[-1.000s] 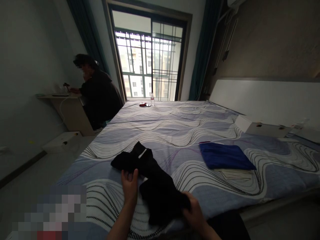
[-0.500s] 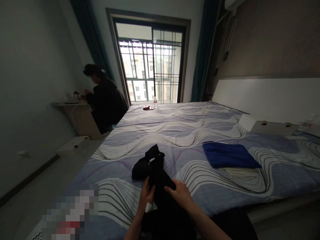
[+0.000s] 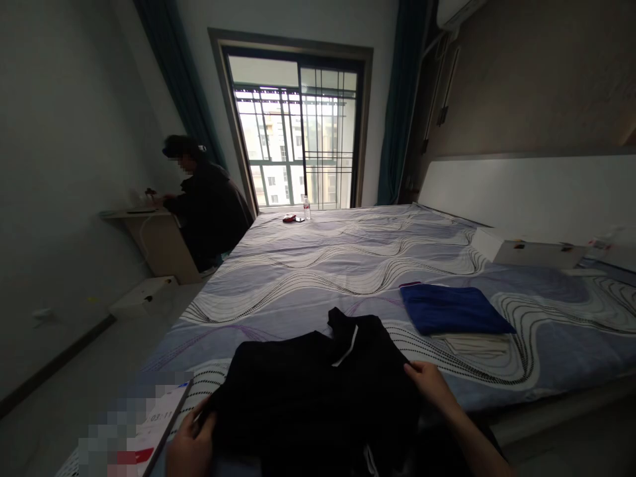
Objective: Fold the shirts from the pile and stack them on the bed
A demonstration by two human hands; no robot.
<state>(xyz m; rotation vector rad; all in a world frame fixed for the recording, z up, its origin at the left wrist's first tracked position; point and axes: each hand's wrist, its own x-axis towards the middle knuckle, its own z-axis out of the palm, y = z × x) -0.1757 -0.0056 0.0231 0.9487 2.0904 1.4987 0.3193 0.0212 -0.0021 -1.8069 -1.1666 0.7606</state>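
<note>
A black garment (image 3: 313, 391) with a white stripe lies spread over the near edge of the bed (image 3: 348, 265). My left hand (image 3: 191, 447) grips its left edge at the bottom of the view, fingers curled round the cloth. My right hand (image 3: 430, 383) pinches the garment's right edge. The cloth is stretched wide between both hands.
A folded blue towel (image 3: 452, 309) lies on the bed to the right, on top of a pale folded cloth. A small water bottle (image 3: 307, 207) and a red item stand at the bed's far edge. Another person (image 3: 209, 205) sits at a desk (image 3: 149, 232) by the window. A white box (image 3: 144, 297) rests on the floor.
The garment was bunched up between my hands; now it is pulled open and spread wide. My left hand has moved left and down, my right hand to the right.
</note>
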